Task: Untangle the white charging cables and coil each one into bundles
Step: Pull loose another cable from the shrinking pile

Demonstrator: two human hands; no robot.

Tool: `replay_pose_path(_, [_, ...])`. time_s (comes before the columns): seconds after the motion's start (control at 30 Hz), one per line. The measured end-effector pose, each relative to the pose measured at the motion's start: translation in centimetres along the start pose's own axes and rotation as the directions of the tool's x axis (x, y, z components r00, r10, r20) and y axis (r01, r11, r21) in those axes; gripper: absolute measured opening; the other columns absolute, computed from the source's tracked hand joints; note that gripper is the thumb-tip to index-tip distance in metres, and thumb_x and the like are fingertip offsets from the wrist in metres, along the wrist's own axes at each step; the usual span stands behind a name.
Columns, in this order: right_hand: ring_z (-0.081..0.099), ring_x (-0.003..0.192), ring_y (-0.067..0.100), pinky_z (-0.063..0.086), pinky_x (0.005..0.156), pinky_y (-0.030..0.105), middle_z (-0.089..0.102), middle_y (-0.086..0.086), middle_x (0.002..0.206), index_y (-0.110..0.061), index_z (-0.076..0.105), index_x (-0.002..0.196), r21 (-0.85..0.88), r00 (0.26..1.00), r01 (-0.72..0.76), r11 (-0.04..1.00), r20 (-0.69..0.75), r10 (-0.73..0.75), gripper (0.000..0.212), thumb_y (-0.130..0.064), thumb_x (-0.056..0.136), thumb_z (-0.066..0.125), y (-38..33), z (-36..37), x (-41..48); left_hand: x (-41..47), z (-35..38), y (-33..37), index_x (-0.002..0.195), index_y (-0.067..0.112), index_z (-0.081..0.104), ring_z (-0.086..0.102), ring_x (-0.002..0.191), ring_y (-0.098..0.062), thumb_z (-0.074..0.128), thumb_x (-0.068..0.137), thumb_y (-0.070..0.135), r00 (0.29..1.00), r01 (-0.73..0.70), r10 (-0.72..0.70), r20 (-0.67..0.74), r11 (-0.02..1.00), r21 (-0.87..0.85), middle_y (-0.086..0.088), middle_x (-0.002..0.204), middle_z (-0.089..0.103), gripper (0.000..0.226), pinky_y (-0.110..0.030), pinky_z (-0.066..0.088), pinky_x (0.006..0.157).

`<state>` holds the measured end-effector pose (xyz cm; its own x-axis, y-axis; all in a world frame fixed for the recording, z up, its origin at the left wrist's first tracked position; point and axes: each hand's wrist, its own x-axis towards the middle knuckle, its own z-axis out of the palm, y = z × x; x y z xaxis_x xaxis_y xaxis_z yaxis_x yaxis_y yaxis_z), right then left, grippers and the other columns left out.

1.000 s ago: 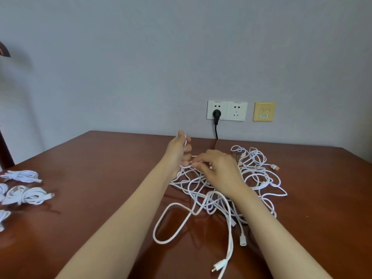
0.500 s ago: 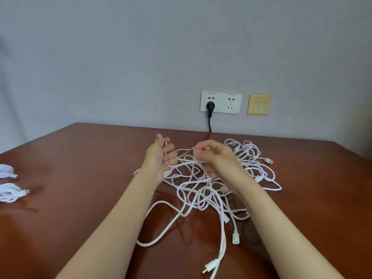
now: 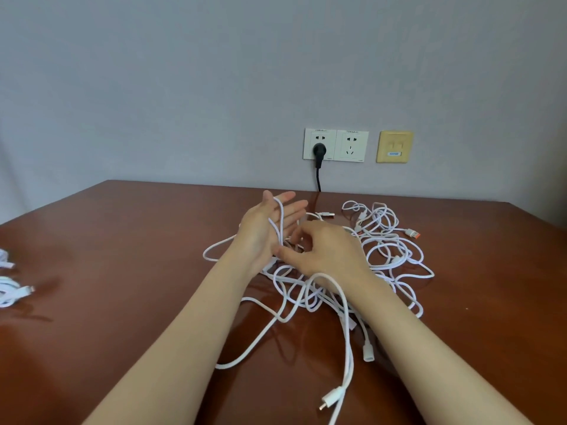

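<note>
Opening from its curled grip of half a second ago, the left hand (image 3: 267, 231) now has fingers straight and spread, palm facing right, with one white cable (image 3: 279, 220) hanging over the fingers and down across the palm. The right hand (image 3: 325, 251), fingers curled, pinches that cable at the heel of the left palm, a loop lying over its wrist, and the tangle (image 3: 389, 259) sprawls on the counter (image 3: 122, 240) beneath and beyond both hands. Coiled bundles (image 3: 12, 291) lie well apart at the counter's left edge; a black plug (image 3: 319, 148) sits in the wall sockets (image 3: 351, 145) behind.
</note>
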<state>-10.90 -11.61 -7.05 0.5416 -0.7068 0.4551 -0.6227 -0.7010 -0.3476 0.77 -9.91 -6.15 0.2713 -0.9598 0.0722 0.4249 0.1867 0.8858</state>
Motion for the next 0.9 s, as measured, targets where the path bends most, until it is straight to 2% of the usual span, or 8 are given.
replay_pose_path(0.13, [0.054, 0.078, 0.014, 0.035, 0.062, 0.027, 0.060, -0.005, 0.083, -0.019, 0.065, 0.087, -0.090, 0.997, 0.061, 0.994, 0.052, -0.056, 0.032, -0.049, 0.088, 0.053, 0.2, 0.6, 0.0, -0.1, -0.6, 0.1, 0.136, 0.000, 0.040, 0.047, 0.127, -0.028, 0.019, 0.102, 0.037, 0.998, 0.063, -0.060, 0.024, 0.971, -0.228, -0.019, 0.139, 0.048, 0.055, -0.034, 0.039, 0.096])
replay_pose_path(0.23, [0.046, 0.068, 0.015, 0.029, 0.063, 0.030, 0.052, -0.003, 0.066, -0.015, 0.059, 0.073, -0.100, 0.988, 0.127, 0.987, 0.106, -0.116, 0.031, -0.036, 0.094, 0.048, 0.5, 1.2, 0.0, -0.2, -0.5, -0.3, 0.135, 0.000, 0.042, 0.052, 0.122, -0.025, 0.023, 0.101, 0.039, 0.996, 0.075, -0.064, 0.070, 0.981, -0.177, -0.017, 0.134, 0.053, 0.055, -0.031, 0.045, 0.087])
replay_pose_path(0.47, [0.055, 0.069, 0.018, 0.042, 0.069, 0.029, 0.055, 0.001, 0.063, -0.003, 0.063, 0.067, 0.560, 0.982, -0.105, 0.822, 0.188, -0.002, 0.031, -0.017, 0.093, 0.055, 1.3, 0.6, 0.6, -0.7, 0.2, -0.5, 0.078, 0.008, 0.051, 0.056, 0.052, -0.018, 0.028, 0.102, 0.027, 0.993, 0.027, -0.048, 0.106, 0.981, 0.193, -0.004, 0.070, 0.072, 0.039, -0.025, 0.039, 0.044])
replay_pose_path(0.53, [0.050, 0.052, 0.007, 0.039, 0.054, 0.014, 0.055, -0.002, 0.056, -0.007, 0.064, 0.069, 0.625, 0.971, -0.159, 0.765, 0.237, 0.008, 0.026, -0.016, 0.092, 0.056, 1.3, 0.4, 0.6, -0.8, 0.6, -0.4, 0.072, 0.009, 0.044, 0.058, 0.043, -0.017, 0.026, 0.104, 0.023, 0.998, 0.004, -0.011, 0.059, 0.993, 0.117, -0.007, 0.064, 0.069, 0.039, -0.021, 0.042, 0.033])
replay_pose_path(0.6, [0.038, 0.038, 0.003, 0.033, 0.044, 0.012, 0.054, -0.002, 0.050, -0.010, 0.064, 0.072, 0.626, 0.957, -0.208, 0.752, 0.287, 0.025, 0.021, -0.016, 0.091, 0.058, 1.5, 0.3, 0.6, -0.4, 0.3, 0.2, 0.073, 0.007, 0.044, 0.065, 0.049, -0.016, 0.025, 0.104, 0.018, 0.999, -0.029, 0.027, -0.033, 0.997, -0.068, -0.006, 0.052, 0.060, 0.038, -0.026, 0.053, 0.041])
replay_pose_path(0.7, [0.038, 0.038, 0.003, 0.034, 0.045, 0.013, 0.050, -0.007, 0.045, -0.015, 0.065, 0.071, 0.603, 0.938, -0.276, 0.749, 0.341, 0.071, 0.022, -0.016, 0.092, 0.058, 2.2, -0.1, 0.6, 0.6, -1.1, 1.3, 0.075, 0.007, 0.044, 0.048, 0.033, -0.007, 0.023, 0.103, 0.007, 0.983, -0.093, 0.044, -0.176, 0.955, -0.282, 0.002, 0.044, 0.044, 0.036, -0.017, 0.049, 0.041])
replay_pose_path(0.8, [0.048, 0.049, 0.003, 0.043, 0.056, 0.015, 0.050, -0.007, 0.052, -0.024, 0.067, 0.059, 0.683, 0.937, -0.315, 0.659, 0.335, 0.100, 0.033, -0.022, 0.091, 0.059, 2.7, -0.8, 0.8, 1.0, -2.0, 1.3, 0.074, 0.009, 0.043, 0.030, 0.028, -0.005, 0.019, 0.100, 0.000, 0.981, -0.034, -0.025, -0.192, 0.954, -0.298, 0.004, 0.040, 0.038, 0.037, -0.011, 0.033, 0.033])
replay_pose_path(0.9, [0.052, 0.054, 0.004, 0.046, 0.064, 0.019, 0.052, -0.006, 0.053, -0.016, 0.065, 0.072, 0.849, 0.944, -0.324, 0.417, 0.323, 0.075, 0.025, -0.018, 0.093, 0.052, 2.9, -1.1, 1.0, 1.2, -1.7, 0.6, 0.074, 0.008, 0.044, 0.027, 0.027, -0.005, 0.020, 0.100, -0.001, 0.980, 0.011, -0.046, -0.193, 0.984, -0.178, 0.004, 0.037, 0.037, 0.036, -0.012, 0.029, 0.032])
